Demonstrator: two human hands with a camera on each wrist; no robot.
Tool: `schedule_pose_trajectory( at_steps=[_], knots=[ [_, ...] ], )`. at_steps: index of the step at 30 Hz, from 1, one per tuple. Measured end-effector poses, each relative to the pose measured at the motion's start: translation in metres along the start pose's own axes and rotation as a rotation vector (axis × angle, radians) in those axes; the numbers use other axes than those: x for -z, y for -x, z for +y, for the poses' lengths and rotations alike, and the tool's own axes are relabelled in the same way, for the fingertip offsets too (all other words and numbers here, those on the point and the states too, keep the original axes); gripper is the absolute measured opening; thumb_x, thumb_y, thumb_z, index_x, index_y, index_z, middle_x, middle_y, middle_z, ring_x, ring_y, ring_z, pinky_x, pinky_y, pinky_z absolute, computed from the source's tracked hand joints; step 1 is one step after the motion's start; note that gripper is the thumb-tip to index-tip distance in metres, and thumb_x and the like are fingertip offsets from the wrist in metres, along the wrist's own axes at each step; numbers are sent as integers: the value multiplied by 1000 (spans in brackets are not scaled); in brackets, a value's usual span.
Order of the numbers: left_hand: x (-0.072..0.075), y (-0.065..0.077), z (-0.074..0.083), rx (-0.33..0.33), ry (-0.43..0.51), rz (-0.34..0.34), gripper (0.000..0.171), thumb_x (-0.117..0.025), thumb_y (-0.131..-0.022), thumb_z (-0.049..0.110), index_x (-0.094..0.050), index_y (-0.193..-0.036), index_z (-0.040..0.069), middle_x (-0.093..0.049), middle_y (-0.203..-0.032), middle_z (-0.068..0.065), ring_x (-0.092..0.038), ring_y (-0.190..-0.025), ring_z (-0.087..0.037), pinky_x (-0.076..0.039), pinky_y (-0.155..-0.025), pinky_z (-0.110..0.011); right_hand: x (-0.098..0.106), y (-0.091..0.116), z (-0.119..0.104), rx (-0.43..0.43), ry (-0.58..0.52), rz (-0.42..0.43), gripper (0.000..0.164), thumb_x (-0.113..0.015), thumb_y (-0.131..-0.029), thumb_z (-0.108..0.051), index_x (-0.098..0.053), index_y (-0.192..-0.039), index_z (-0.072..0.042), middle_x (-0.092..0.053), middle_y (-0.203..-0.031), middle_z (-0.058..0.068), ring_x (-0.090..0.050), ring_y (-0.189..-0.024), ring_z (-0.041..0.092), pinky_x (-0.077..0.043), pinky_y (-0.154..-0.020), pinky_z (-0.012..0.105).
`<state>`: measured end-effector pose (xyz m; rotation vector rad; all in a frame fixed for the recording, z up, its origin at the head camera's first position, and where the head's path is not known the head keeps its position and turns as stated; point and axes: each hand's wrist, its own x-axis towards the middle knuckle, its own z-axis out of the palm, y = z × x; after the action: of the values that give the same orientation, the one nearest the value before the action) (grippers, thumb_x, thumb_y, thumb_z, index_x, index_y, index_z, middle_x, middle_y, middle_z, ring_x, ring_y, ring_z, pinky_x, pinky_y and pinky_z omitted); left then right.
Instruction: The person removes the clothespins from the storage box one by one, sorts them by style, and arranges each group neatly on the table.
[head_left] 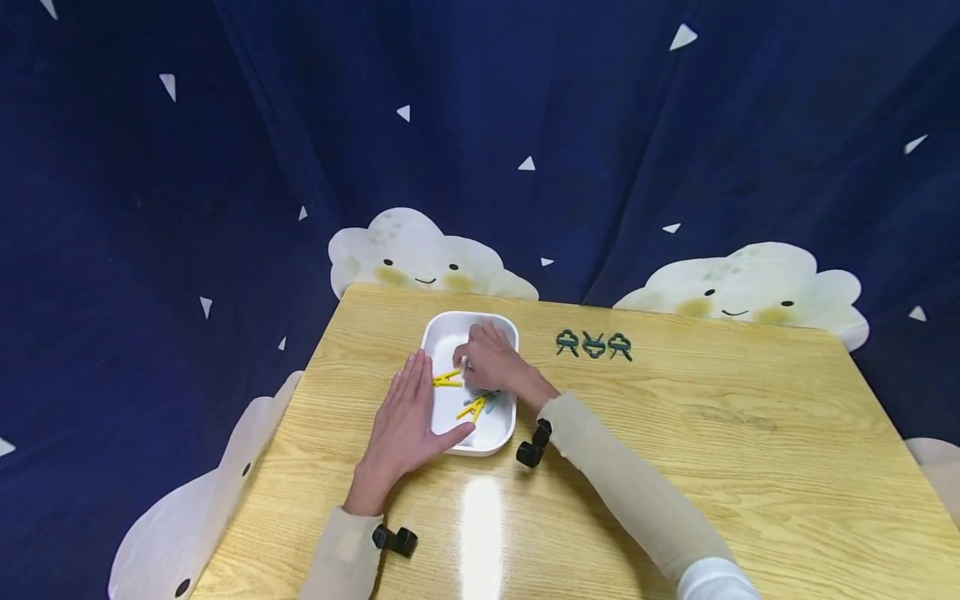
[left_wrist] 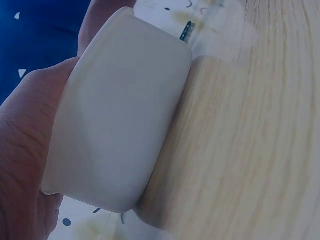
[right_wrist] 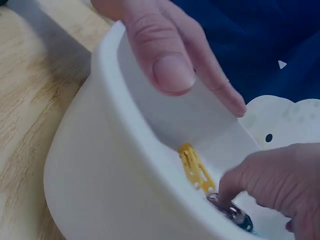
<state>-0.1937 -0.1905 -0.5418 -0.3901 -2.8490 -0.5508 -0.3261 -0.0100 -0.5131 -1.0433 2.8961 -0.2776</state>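
A white plastic box [head_left: 512, 421] stands on the table with several plastic clothespins in it. My left hand [head_left: 405, 417] lies along the box's left side, fingers straight at the rim and thumb reaching over the near edge. Inside the box my right hand [head_left: 491, 358] has its fingers curled down; I cannot tell whether they hold a clothespin. One yellow clothespin [head_left: 447, 380] lies at the left wall, between the hands. Another yellow clothespin [head_left: 472, 408] lies nearer the front, beside a grey-green one [head_left: 492, 403] partly under my right wrist. In the right wrist view, a clothespin with a metal spring [right_wrist: 235, 212] shows close by the fingertips.
To the right of the box, three dark green clothespins [head_left: 594, 345] lie in a row on the wooden table [head_left: 712, 433]. A dark blue curtain [head_left: 480, 125] with printed clouds hangs behind the table. Each wrist carries a small black camera [head_left: 530, 452].
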Motion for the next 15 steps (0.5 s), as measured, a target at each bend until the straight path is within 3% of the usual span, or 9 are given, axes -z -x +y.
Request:
schedule_pose_trajectory(
  at_steps=[3,8,15],
  knots=[
    [0,0,1,3,-4,-12,127,-52,-85,88,-14,-164,-4,-8,-174,-19,-7,-162,-29,-12,-131,-44,1,2,4,-60,23,18,26,-77,-86,-34,-75,-103,-14,-51,-101,4,-40,-102,25,-35,-92,40],
    [1,0,1,11,-8,-30,128,-51,-85,88,-13,-164,-4,-8,-174,-19,-2,-162,-26,-10,-131,-43,-2,5,9,-125,66,15,47,-76,-85,-58,-61,-81,-14,-48,-104,5,-39,-107,26,-34,-97,40],
    [0,0,1,9,-16,-24,128,-50,-85,88,-12,-164,-4,-9,-174,-19,-8,-162,-31,-11,-131,-43,-7,5,11,-109,112,34,56,-71,-86,-68,-62,-90,-13,-50,-107,7,-41,-109,27,-35,-100,40]
  ],
)
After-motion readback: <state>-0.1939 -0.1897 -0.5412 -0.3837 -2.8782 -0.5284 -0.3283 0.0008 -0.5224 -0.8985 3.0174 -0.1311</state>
